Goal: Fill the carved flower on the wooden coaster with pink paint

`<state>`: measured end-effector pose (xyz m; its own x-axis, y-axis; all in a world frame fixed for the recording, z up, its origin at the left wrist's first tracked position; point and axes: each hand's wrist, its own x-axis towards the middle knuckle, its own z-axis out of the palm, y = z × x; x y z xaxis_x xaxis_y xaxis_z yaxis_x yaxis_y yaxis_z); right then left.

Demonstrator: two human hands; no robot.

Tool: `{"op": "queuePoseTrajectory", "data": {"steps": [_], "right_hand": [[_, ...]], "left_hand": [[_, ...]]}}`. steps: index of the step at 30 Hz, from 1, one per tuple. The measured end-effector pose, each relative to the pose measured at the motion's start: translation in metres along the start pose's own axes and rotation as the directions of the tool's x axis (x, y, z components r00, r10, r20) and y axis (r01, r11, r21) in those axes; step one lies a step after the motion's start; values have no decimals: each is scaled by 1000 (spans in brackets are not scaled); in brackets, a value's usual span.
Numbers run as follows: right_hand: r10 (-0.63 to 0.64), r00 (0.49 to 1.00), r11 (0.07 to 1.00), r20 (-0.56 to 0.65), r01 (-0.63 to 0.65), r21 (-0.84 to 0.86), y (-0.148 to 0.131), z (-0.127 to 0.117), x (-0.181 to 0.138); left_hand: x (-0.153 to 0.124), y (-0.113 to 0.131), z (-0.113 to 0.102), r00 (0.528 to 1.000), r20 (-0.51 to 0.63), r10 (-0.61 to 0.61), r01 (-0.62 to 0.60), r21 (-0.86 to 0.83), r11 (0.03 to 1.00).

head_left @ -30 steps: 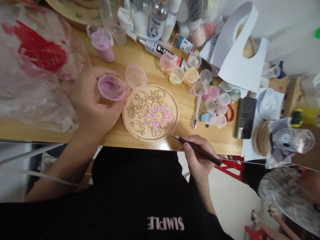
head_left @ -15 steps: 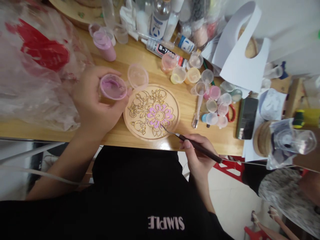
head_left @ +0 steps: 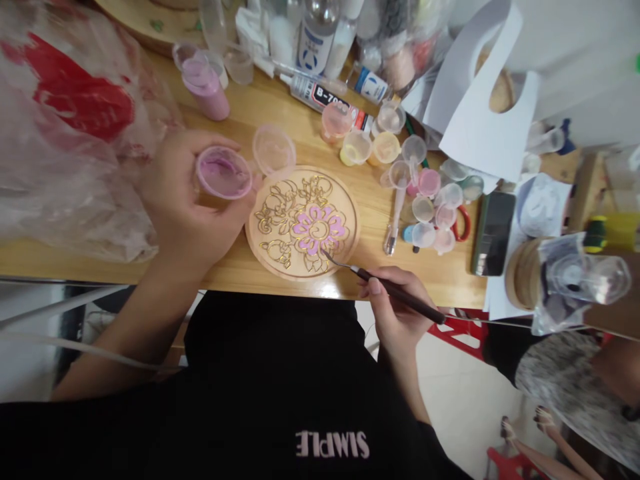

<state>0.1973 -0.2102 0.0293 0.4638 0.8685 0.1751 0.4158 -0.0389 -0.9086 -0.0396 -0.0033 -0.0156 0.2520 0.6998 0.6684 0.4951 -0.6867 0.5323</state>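
My left hand (head_left: 193, 203) is closed around a small plastic cup (head_left: 223, 173) with purple paint inside, its clear lid (head_left: 274, 151) hanging open on the right. Between my hands lies a round wooden plaque (head_left: 257, 250) with gold-outlined flowers. The large flower (head_left: 319, 229) has petals coloured pinkish purple; the smaller flowers around it show bare wood inside their outlines. My right hand (head_left: 397, 300) pinches the dark handle of a thin metal-tipped tool (head_left: 400, 293). Its tip rests at or just above the lower petals; contact cannot be made out.
Several small lidded paint cups (head_left: 423, 209) crowd the table right of the plaque, near a phone (head_left: 494, 233). A glue tube (head_left: 325, 97) and bottles (head_left: 316, 40) stand behind. A plastic bag (head_left: 75, 167) fills the left side. Another person (head_left: 560, 380) sits at lower right.
Almost nothing differs. The whole view has shifted slightly, and both hands keep their hold, with the tool's tip at the same lower petals.
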Motion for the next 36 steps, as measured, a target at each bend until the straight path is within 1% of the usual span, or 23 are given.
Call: {"op": "queuePoseTrajectory", "data": {"steps": [2,5,10,16,19,22,25,29,32,34,36], "right_hand": [[-2,1000,1000,-2,2,6,-1,0,0],[-12,1000,1000,-8,12,18,-2,-1,0],[-12,1000,1000,2,12,-3,-2,-1,0],[1,1000,1000,3,-1,15,0,-1,0],[-2,1000,1000,6,2,8,1,0,0],[5,1000,1000,4,-5,-12,0,0,0],[12,1000,1000,3,-11,-22,0,0,0],[5,1000,999,9,-5,-33,-1,-1,-1],[-1,1000,1000,6,1,-26,-1,-2,-1],[-3,1000,1000,7,3,-12,-2,-2,-1],[0,1000,1000,7,0,-1,-2,-2,-1]], "left_hand": [[-2,-2,3,998,-2,-60,60,-32,998],[-6,-5,7,996,-13,-90,89,-49,995],[-9,-9,6,985,55,-164,166,-41,985],[-4,0,-2,990,71,-124,129,-79,988],[0,5,-3,995,46,-85,87,-48,995],[1,5,-2,1000,2,-17,17,-16,1000],[1,4,-2,1000,4,-3,3,10,1000],[3,7,-3,999,-10,-31,31,29,999],[3,9,-3,994,5,-109,109,-20,994],[2,8,-2,995,13,-99,99,-51,994],[0,5,-1,998,22,-59,60,-51,997]]}}
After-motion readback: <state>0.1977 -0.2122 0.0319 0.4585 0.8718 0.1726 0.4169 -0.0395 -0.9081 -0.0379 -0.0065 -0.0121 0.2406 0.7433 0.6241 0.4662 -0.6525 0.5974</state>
